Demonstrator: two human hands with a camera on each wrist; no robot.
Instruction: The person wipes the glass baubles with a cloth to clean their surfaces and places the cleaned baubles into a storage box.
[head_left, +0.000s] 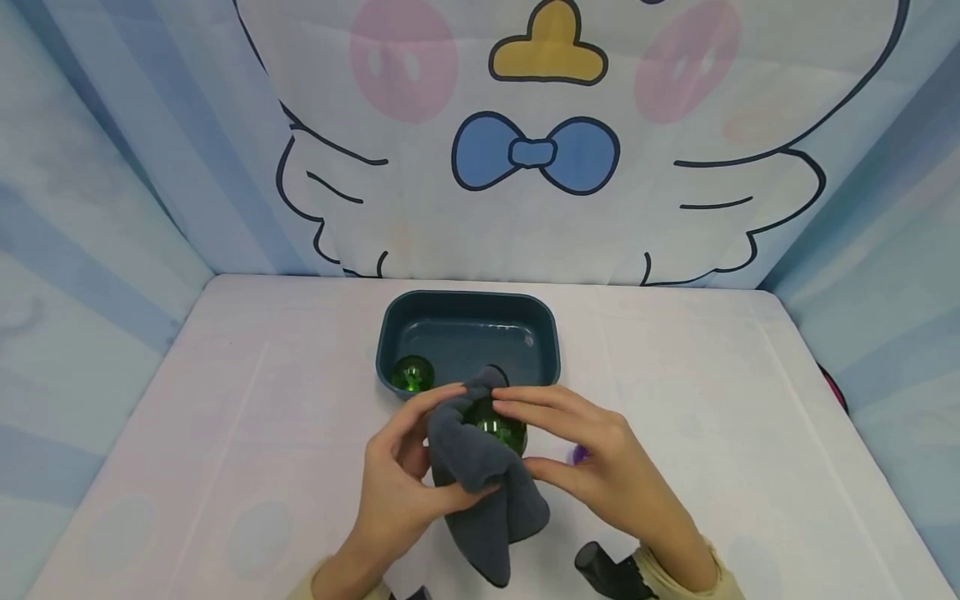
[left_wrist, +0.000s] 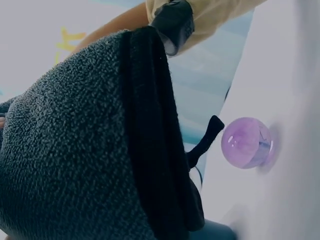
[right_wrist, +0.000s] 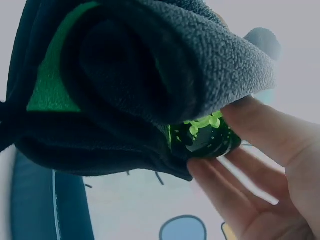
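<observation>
Looks like a curtained booth, not placeable further: screened by a cartoon-printed curtain (head_left: 525, 225) along the far edge of the table (head_left: 675, 358), by blue-striped curtains (head_left: 82, 283) beyond both side edges.

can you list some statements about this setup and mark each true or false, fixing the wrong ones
1. The left hand holds the cloth. True.
2. The right hand pinches the held ball. True.
3. The cloth lies flat. False: it is bunched partly around the held ball.
4. The tray ball is green and sits inside the tray. True.
5. Every ball is green. False: a purple ball rests on the table.
</observation>
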